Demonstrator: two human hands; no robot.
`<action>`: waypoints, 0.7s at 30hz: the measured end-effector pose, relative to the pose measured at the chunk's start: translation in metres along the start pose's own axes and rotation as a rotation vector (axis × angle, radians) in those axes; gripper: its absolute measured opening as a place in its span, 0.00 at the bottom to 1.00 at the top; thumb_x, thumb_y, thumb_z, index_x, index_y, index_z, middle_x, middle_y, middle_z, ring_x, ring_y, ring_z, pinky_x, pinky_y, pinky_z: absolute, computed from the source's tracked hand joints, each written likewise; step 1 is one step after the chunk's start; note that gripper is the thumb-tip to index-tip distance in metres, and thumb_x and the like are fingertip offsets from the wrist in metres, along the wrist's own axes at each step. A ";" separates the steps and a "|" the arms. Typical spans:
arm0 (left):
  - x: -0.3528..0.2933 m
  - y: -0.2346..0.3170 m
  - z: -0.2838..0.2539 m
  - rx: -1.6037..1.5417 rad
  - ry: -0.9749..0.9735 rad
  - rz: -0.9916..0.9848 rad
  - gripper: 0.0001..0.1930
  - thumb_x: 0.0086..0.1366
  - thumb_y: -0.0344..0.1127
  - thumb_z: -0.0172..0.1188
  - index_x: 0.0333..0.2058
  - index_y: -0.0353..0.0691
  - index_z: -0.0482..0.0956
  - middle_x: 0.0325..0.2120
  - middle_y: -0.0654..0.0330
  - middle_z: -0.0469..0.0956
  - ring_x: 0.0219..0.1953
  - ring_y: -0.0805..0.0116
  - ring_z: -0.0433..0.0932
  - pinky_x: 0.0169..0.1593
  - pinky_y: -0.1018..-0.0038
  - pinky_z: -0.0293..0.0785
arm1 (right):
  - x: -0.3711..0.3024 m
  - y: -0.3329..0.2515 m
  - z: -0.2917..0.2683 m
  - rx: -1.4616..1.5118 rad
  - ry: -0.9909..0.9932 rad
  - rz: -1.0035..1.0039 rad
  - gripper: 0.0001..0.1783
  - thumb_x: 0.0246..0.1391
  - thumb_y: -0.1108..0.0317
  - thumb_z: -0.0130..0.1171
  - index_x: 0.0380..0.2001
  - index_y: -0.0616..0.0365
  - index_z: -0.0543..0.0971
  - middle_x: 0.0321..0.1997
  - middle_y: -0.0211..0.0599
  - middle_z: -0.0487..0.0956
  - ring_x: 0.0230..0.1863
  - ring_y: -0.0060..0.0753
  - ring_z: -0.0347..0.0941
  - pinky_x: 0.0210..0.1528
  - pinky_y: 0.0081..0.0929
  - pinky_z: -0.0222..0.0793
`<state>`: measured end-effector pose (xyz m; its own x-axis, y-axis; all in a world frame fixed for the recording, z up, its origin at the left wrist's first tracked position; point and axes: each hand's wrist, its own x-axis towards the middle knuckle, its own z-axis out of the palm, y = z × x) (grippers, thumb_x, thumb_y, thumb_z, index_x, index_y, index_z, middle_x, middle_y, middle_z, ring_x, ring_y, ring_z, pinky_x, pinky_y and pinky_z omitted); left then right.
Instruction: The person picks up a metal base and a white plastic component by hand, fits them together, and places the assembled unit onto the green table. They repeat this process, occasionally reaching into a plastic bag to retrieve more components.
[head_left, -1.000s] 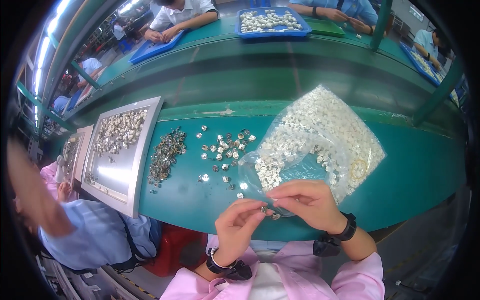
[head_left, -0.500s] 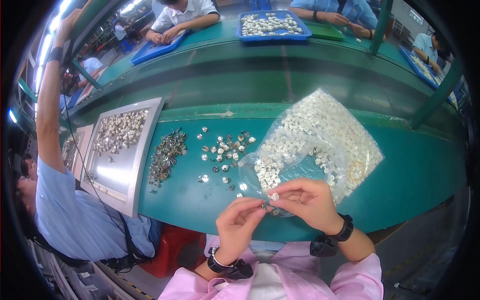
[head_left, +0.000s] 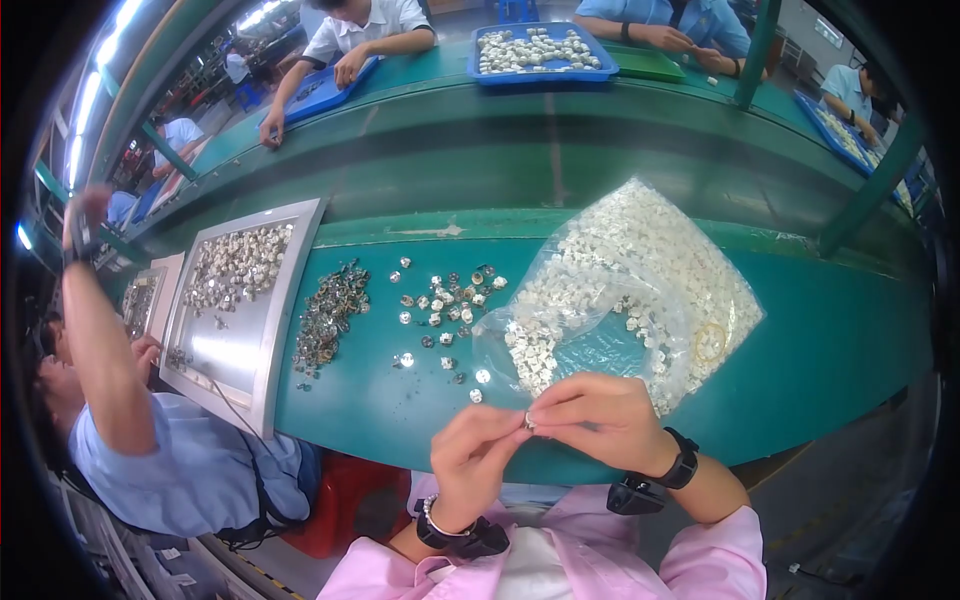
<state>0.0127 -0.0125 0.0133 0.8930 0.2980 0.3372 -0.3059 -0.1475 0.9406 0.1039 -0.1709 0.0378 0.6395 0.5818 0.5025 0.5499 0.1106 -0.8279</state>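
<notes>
My left hand [head_left: 472, 462] and my right hand [head_left: 605, 422] meet fingertip to fingertip over the near edge of the green bench. Both are closed in a pinch, and between them shows a sliver of a small white-and-metal part [head_left: 529, 421]. Half a second earlier the left fingers held a small metal piece and the right a white plastic piece; the fingers now cover most of both. Just beyond my right hand lies an opened clear plastic bag [head_left: 690, 240] full of small white plastic pieces. Loose white-and-metal parts [head_left: 447, 310] lie scattered beyond my left hand.
A heap of small metal pieces [head_left: 328, 320] sits left of the scattered parts. Farther left, a metal-framed tray [head_left: 225, 358] holds many assembled parts. A person in a blue shirt [head_left: 180, 470] sits at my left. Across a green ledge [head_left: 450, 150], others work beside blue trays [head_left: 545, 75].
My hands have come together, bringing the white piece against the metal piece. The neighbour's raised arm has dropped lower. Across the ledge, one person's hand has reached out past the blue tray.
</notes>
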 end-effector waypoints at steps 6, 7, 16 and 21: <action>-0.003 -0.003 0.000 -0.008 0.007 0.023 0.11 0.51 0.16 0.62 0.35 0.31 0.80 0.29 0.55 0.77 0.29 0.71 0.77 0.30 0.80 0.72 | -0.001 0.003 0.004 -0.024 0.002 -0.065 0.09 0.45 0.78 0.64 0.33 0.61 0.81 0.36 0.39 0.79 0.32 0.29 0.78 0.30 0.19 0.73; -0.003 -0.002 0.000 -0.027 0.013 0.013 0.11 0.51 0.16 0.62 0.34 0.31 0.80 0.29 0.55 0.77 0.29 0.71 0.77 0.30 0.80 0.73 | -0.001 0.002 0.004 -0.023 0.001 -0.065 0.09 0.45 0.78 0.64 0.33 0.61 0.81 0.36 0.39 0.79 0.32 0.29 0.78 0.30 0.19 0.73; -0.002 0.003 0.000 -0.112 -0.002 -0.015 0.10 0.52 0.15 0.61 0.35 0.29 0.79 0.29 0.54 0.76 0.30 0.69 0.79 0.33 0.78 0.76 | -0.003 0.003 0.007 0.008 -0.003 -0.077 0.10 0.46 0.79 0.62 0.35 0.63 0.81 0.37 0.41 0.79 0.32 0.30 0.77 0.31 0.20 0.73; -0.003 -0.003 0.003 -0.334 -0.013 -0.134 0.06 0.61 0.23 0.57 0.38 0.31 0.74 0.29 0.55 0.75 0.29 0.69 0.78 0.32 0.77 0.77 | -0.002 0.001 0.004 0.045 -0.035 -0.053 0.10 0.47 0.80 0.62 0.36 0.63 0.81 0.39 0.41 0.78 0.33 0.30 0.77 0.31 0.20 0.73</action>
<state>0.0117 -0.0154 0.0093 0.9360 0.2812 0.2117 -0.2750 0.2089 0.9385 0.1008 -0.1688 0.0349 0.5903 0.6018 0.5379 0.5576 0.1778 -0.8109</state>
